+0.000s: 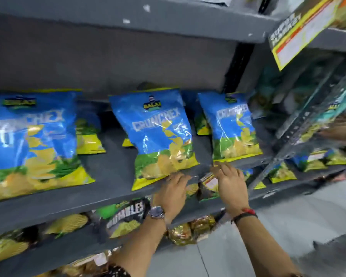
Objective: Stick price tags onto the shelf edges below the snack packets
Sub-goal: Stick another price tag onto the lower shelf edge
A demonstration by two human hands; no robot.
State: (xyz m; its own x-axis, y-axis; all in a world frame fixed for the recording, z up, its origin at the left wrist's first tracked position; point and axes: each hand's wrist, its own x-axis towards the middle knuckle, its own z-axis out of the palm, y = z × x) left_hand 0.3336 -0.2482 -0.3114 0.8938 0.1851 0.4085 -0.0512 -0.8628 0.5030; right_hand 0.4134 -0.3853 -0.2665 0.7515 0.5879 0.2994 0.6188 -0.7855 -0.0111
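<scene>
Here, shelf unit: I see grey metal shelving point(112, 62) filling the frame from upper left to centre right, with a further bay at the right edge.
Shelf edge: the grey front lip point(100, 198) of the middle shelf runs diagonally from lower left up toward centre right; it is the surface my tags go on.
Snack packets: blue and yellow Crunchex packets sit on that shelf, one large at the left of the frame point(32, 140), one at centre point(160, 134), one to its right point(232, 126), with more behind them.
Lower shelf: dark and golden packets point(126, 218) lie under the lip, lower centre.
Yellow sign: a blurred yellow and red placard point(300, 31) hangs at upper right.
Left hand: my left hand point(173, 191), wristwatch on the wrist, rests on the lip under the centre packet, fingers spread flat against it and closed on nothing I can make out.
Right hand: my right hand point(230, 182), thread bands at the wrist, lies just right of the left, fingers extended over the lip below the right packet; whether they pinch the tag I cannot tell.
Price tag: a small yellow and white tag point(209, 179) shows between my hands, at the lip; blur hides whether it is stuck.
Progress: I judge this tag is being pressed on; the lip toward lower left shows no tags, so most of the run looks left to do.
</scene>
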